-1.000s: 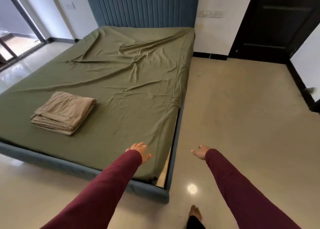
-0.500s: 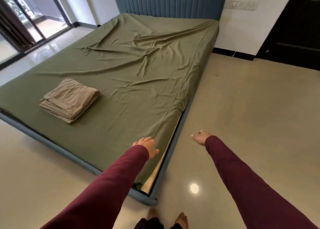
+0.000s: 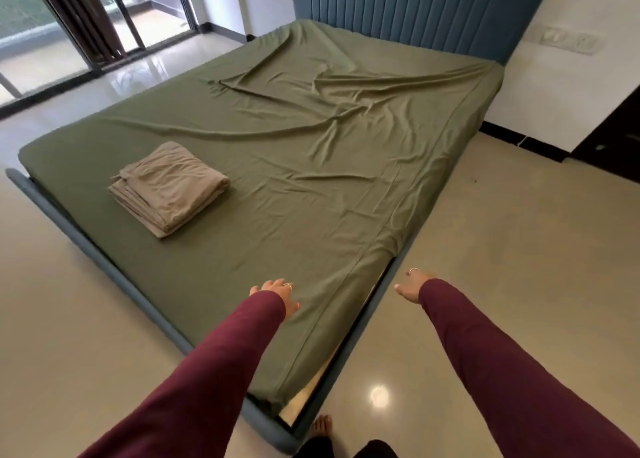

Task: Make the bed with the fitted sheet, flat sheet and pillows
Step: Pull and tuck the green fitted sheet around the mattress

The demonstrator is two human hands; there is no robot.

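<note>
Lying wrinkled, fitted sheet, lengthwise toward headboard

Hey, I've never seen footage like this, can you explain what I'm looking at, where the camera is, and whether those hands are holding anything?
There is no machine here. A person wears a wide-angle camera on the head, looking forward and down, so you see their own two arms in dark red sleeves. The left hand reaches out over the near corner of the bed with relaxed fingers; whether it touches the cloth is hard to tell. The right hand hangs open above the floor beside the bed. Neither holds anything. A wrinkled green fitted sheet covers the mattress, though the near corner looks loose. On it lies a folded beige sheet. A blue headboard stands at the far end. No pillows are in view.
</note>
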